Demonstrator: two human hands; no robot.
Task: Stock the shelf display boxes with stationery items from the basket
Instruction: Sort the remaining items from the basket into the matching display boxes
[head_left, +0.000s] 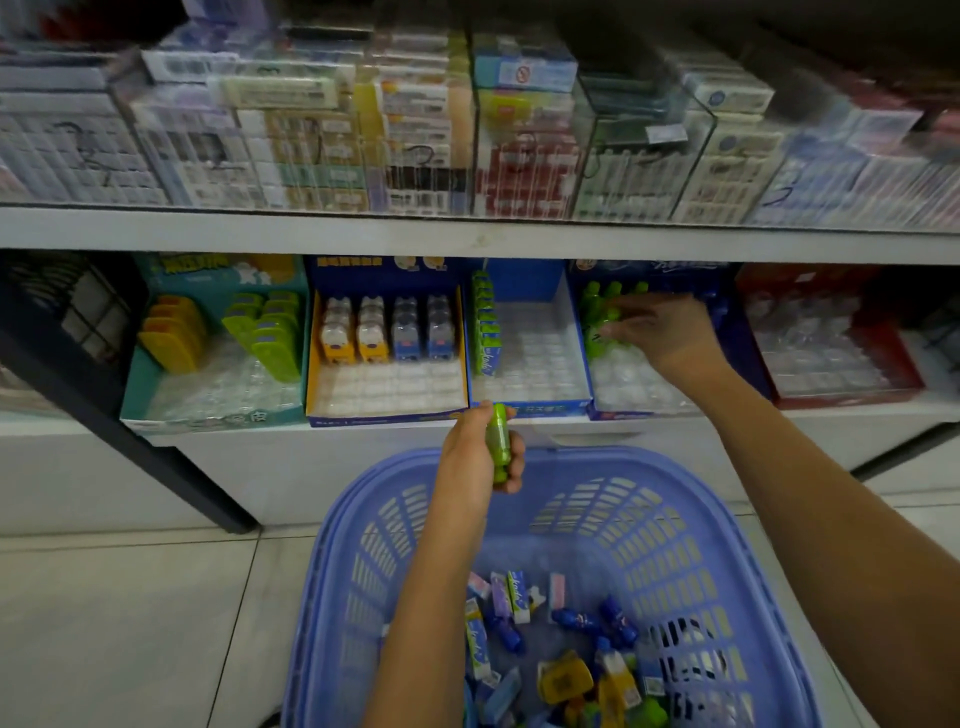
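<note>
Shop shelf (467, 239) | left hand (475, 457) grips green bottle-shaped plastic item (500, 441) over lilac plastic basket (649, 545) | right hand (662, 332) in dark-blue cardboard display box (613, 414), grasp unclear | likely light, rigid, slick; pinch mid-body

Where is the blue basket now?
Head view, bottom centre: the blue basket lies before the lower shelf, beneath the left hand, which grips a green item.

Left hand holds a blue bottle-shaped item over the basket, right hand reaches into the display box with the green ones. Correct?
Not quite. In the head view the bottle-shaped item in the left hand is green, not blue. The rest holds: it is over the basket, right hand in the display box with the green ones.
</note>
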